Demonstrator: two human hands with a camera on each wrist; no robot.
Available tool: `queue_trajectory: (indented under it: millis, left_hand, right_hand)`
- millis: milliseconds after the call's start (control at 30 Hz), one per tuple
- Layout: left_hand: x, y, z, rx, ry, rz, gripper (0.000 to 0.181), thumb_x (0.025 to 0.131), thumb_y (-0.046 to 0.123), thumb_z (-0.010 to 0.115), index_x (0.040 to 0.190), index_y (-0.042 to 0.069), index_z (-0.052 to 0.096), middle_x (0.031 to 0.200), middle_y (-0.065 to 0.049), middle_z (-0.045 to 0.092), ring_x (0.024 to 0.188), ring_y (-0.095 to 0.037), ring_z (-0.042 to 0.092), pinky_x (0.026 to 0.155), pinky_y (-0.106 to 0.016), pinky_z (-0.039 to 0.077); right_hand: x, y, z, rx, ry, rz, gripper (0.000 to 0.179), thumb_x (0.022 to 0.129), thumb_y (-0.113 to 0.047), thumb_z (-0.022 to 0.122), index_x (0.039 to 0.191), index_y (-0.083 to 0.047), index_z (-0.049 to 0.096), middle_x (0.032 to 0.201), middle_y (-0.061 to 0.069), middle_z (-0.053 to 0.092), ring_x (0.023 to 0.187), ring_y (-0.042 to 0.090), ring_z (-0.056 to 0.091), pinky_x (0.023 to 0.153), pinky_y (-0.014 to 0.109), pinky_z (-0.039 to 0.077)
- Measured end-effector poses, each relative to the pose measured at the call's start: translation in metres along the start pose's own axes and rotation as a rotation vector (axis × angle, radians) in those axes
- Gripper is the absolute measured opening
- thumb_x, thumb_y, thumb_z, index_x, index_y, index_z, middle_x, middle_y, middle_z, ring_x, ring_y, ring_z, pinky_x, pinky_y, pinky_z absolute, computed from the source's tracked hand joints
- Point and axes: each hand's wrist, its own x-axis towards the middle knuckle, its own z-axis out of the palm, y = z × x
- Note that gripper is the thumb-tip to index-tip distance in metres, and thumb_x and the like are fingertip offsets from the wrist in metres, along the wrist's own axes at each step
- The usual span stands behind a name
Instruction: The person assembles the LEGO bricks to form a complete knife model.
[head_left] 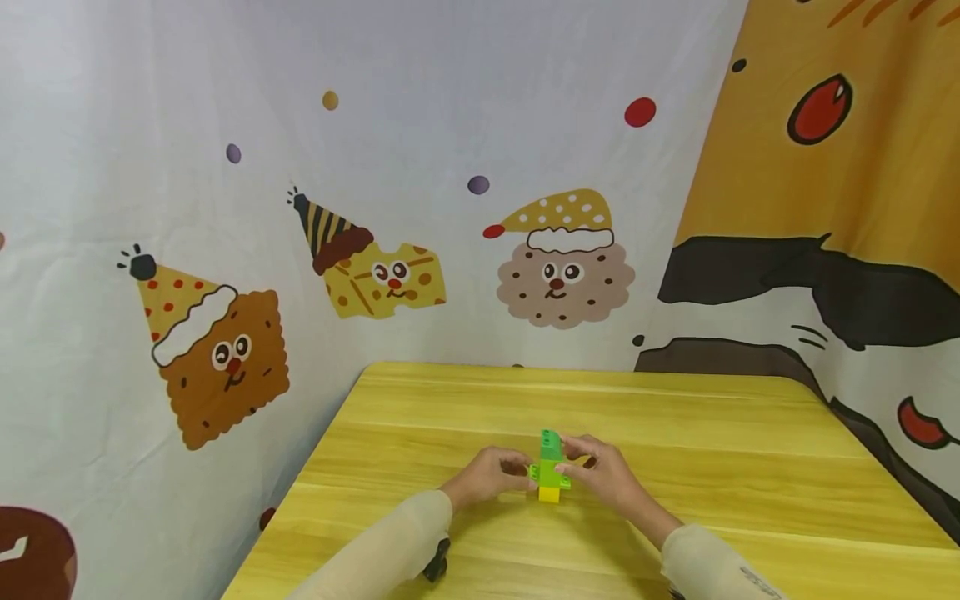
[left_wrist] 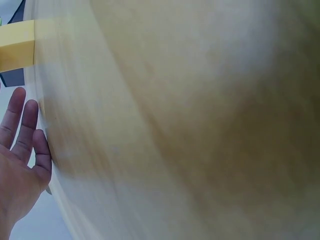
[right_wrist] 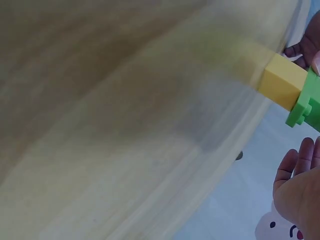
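A small tower of toy building blocks (head_left: 550,475) stands upright on the wooden table between both hands. Its base is a yellow block (right_wrist: 283,81); light green studded pieces (right_wrist: 310,102) jut out above that, and a darker green sloped block (head_left: 551,446) tops it. From the left, my left hand (head_left: 487,477) pinches the jutting light green piece with thumb and forefinger. My right hand (head_left: 602,475) holds the tower from the right, thumb over the light green part and fingers by the darker block. In the wrist views, the outer fingers of both hands extend loosely.
The light wooden table (head_left: 405,417) reaches back to a pale cloth backdrop (head_left: 420,150) printed with cartoon snacks in party hats. Dark wrist gear (head_left: 437,562) shows under the left sleeve (head_left: 390,546). At the right hangs a yellow and black printed section (head_left: 817,192).
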Motion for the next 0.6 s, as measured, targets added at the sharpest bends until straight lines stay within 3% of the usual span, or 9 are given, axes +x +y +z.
queue_trajectory:
  millis: [600]
  left_hand:
    - [-0.0019,0.0032,0.002,0.01,0.001,0.019,0.032,0.089,0.033,0.077,0.117,0.02,0.072,0.103,0.01,0.067,0.094,-0.008,0.061,0.082,-0.032,0.052]
  right_hand:
    - [-0.0037,0.0067,-0.0007,0.076,-0.018,-0.007,0.05,0.087,-0.022,0.078,0.134,-0.014,0.064,0.11,0.0,0.07,0.102,0.022,0.063,0.081,0.03,0.052]
